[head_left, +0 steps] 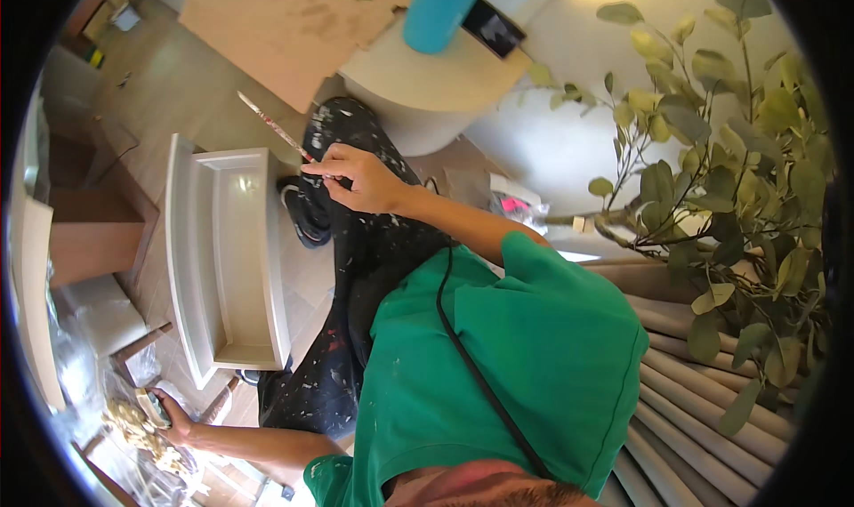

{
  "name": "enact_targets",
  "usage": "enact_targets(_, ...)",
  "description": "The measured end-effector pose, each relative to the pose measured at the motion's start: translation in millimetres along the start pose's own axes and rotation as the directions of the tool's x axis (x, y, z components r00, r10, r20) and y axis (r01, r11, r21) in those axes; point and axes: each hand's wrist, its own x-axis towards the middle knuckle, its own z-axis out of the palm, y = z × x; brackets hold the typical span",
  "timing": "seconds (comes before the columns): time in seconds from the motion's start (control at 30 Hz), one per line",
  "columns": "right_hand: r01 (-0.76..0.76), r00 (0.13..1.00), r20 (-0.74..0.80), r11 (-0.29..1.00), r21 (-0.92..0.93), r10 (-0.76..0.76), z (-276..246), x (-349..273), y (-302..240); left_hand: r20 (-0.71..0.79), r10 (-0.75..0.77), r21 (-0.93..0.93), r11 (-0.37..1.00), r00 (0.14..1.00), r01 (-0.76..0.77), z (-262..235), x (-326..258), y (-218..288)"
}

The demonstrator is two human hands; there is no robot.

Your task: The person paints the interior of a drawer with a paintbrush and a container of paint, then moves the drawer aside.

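My right hand (356,180) is closed in a pinch around a slim, paint-flecked stick-like tool (277,130). Its pale, narrow end points up and to the left; its exact kind is unclear. Low on the left, my left hand (174,416) grips a small beige and grey-green block (153,408), too small to name. Clear plastic and crumpled tan material (133,422) lie beside that hand. Between the two hands, next to my paint-spattered black trousers (356,240), a white drawer (182,258) shows its open inside. Neither hand touches it.
A teal bottle (440,13) and a phone (494,28) are on a rounded cream surface (427,76). Brown cardboard (267,40) covers the area to its left. A leafy plant (712,169) fills the right. At the left are a brown box (93,236) and clear plastic sheeting (80,356).
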Motion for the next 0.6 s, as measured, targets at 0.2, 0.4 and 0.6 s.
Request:
enact_targets(0.2,0.142,0.98,-0.121,0.983,-0.12,-0.156,-4.9,-12.0,22.3,-0.004,-0.189,-0.141,0.972,0.982,0.187,13.6,-37.6,-64.0)
enact_targets(0.4,0.127,0.985,-0.112,0.992,-0.012,-0.128,-2.8,-14.7,37.2,-0.06,-0.195,-0.239,0.955,0.979,0.176,36.3,-107.5,-148.4)
enact_targets(0.6,0.223,0.971,-0.07,0.971,-0.084,-0.229,1.2,-9.1,21.6,-0.116,-0.174,-0.205,0.967,0.978,0.148,32.6,-87.9,-115.9)
